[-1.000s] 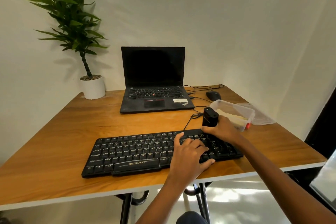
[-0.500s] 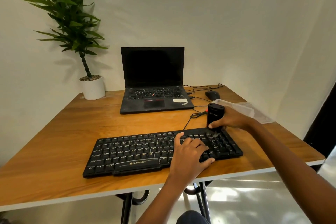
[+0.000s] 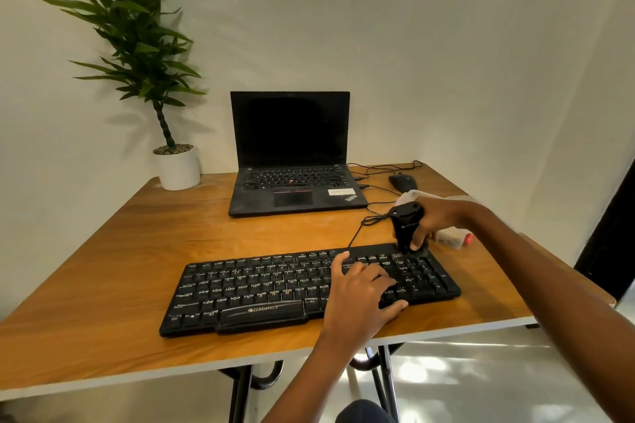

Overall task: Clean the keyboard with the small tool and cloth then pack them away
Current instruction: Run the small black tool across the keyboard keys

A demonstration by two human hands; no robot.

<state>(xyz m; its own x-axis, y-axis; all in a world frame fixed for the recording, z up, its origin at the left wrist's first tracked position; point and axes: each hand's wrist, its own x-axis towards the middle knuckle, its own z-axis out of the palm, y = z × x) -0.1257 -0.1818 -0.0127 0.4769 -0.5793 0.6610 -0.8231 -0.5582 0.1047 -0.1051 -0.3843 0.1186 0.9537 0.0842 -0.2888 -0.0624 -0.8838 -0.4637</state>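
Left hand [image 3: 360,288] rests palm-down and splayed; right hand [image 3: 438,218], farther forward, grips the small tool [image 3: 405,221].

Smooth wood-grain tabletop [image 3: 103,268] with a soft sheen, and a pale band along its near edge. Matt black plastic for the keyboard [image 3: 257,285], with a faint shine on some keycaps. Satin black plastic on the small tool [image 3: 406,225]. Toward the far edge, a laptop [image 3: 292,192] in dull black with a glossy dark screen. Smooth white pot [image 3: 178,170] at the far left corner. Translucent plastic box [image 3: 450,238] near the right edge. Dark metal legs [image 3: 240,395] beneath.
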